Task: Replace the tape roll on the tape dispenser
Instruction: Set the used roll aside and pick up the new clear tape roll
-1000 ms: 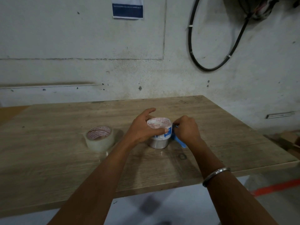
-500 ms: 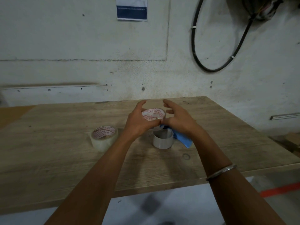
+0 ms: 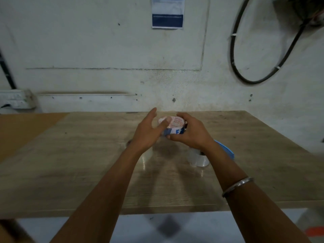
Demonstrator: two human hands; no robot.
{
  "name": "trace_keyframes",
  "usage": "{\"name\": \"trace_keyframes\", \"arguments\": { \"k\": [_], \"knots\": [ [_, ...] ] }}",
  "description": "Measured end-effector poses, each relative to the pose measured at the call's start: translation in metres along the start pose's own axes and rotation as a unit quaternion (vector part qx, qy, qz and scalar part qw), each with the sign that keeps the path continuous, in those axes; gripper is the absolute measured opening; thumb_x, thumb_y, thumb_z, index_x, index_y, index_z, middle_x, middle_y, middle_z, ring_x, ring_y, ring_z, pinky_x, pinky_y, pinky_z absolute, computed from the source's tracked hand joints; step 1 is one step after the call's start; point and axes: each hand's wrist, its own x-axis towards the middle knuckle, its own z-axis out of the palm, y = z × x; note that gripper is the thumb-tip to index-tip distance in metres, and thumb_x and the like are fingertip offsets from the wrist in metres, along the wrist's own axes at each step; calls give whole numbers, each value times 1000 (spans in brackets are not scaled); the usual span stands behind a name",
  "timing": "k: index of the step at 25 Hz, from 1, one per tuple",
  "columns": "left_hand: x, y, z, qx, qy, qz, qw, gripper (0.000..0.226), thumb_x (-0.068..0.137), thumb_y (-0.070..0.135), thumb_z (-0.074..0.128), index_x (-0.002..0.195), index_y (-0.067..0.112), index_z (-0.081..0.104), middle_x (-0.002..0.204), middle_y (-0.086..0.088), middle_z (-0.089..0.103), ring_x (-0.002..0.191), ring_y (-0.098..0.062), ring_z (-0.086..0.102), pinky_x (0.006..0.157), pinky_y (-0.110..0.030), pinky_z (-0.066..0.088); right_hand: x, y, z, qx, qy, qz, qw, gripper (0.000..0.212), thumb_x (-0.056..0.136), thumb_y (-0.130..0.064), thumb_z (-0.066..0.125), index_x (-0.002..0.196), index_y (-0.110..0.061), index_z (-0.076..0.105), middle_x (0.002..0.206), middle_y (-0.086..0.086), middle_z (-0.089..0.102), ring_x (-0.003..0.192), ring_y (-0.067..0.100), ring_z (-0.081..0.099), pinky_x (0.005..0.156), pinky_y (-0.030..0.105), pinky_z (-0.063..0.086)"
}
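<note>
1. Wooden bench fills most of your view, its grain running left to right, with the pale scuffed wall rising behind its far edge.
2. On that wall hangs a black cable loop at the upper right, and a blue-and-white notice is stuck near the top centre.
3. Your two bare forearms reach in from the bottom edge and meet above the middle of the bench; a metal bangle sits on your right wrist.
4. Your right hand is raised off the bench, with its fingers curled over the far rim of the tape core and its thumb under the near side, so it grips the ring.
5. Your left hand is just beside it, fingers spread and loosely apart; one fingertip lies against the near face of the core, and the others grip nothing.
6. The tape core, a white ring with red print and a blue patch on its lower edge, is held between your hands above the bench.
7. The clear tape roll stands on the bench below your right wrist, partly hidden by it.
8. A blue piece of the tape dispenser shows just beside that roll, under your right forearm; its shape is too hidden to make out.
</note>
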Motion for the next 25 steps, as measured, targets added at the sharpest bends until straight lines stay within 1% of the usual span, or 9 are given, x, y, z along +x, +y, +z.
{"name": "trace_keyframes", "arguments": {
  "k": [2,5,7,9,11,16,21,23,25],
  "knots": [
    [1,-11,-21,66,68,-13,995,73,95,60,46,157,27,24,163,-1,28,146,-23,32,118,-45,30,9,-10,11,-3,19,2,1000,86,65,-39,90,137,-11,51,128,5,65,104,14,63,87,30,56],
    [-1,-34,-59,225,124,-8,966,72,100,50,42,158,14,18,166,-9,17,153,-23,15,121,-39,16,21,-27,30,0,43,2,999,77,67,-36,89,129,-7,55,123,9,67,93,13,59,85,37,57],
    [-4,-47,-84,311,127,-10,942,75,100,45,45,157,8,14,166,-14,13,153,-28,9,123,-43,13,27,-38,44,7,46,0,999,75,69,-35,89,128,-6,55,122,10,68,92,13,59,83,35,56],
    [-7,-59,-108,378,128,-13,917,78,98,43,47,157,5,12,165,-17,12,153,-32,8,123,-47,12,33,-49,61,15,41,1,999,79,68,-36,89,132,-7,53,124,10,67,99,17,64,83,32,55],
    [-8,-70,-130,424,132,-13,896,81,96,46,47,156,4,13,165,-18,13,152,-34,10,122,-49,13,41,-58,77,21,32,-3,999,76,67,-38,89,129,-9,55,121,9,68,102,20,67,83,35,57],
    [-18,-101,-186,468,139,-54,871,85,94,52,46,156,4,14,164,-18,15,152,-36,9,122,-50,13,60,-93,125,27,15,-30,999,66,66,-40,88,118,-11,58,112,6,70,96,20,68,79,41,59],
    [-27,-130,-244,489,152,-85,855,87,91,54,51,154,3,19,163,-19,19,151,-37,12,121,-51,15,79,-135,185,22,-32,-59,997,71,68,-40,87,122,-8,55,115,8,68,99,22,67,78,40,58],
    [-32,-143,-265,495,150,-103,850,88,91,54,51,154,2,18,163,-20,19,151,-37,12,121,-51,15,87,-150,211,21,-46,-65,997,73,69,-41,86,126,-7,54,119,9,67,103,23,66,80,37,56],
    [-35,-156,-288,509,153,-121,839,90,92,56,50,155,3,16,164,-19,18,152,-36,10,121,-51,14,97,-165,239,20,-61,-69,996,80,69,-45,85,131,-8,52,125,9,65,108,24,65,84,40,57]
  ]
}}
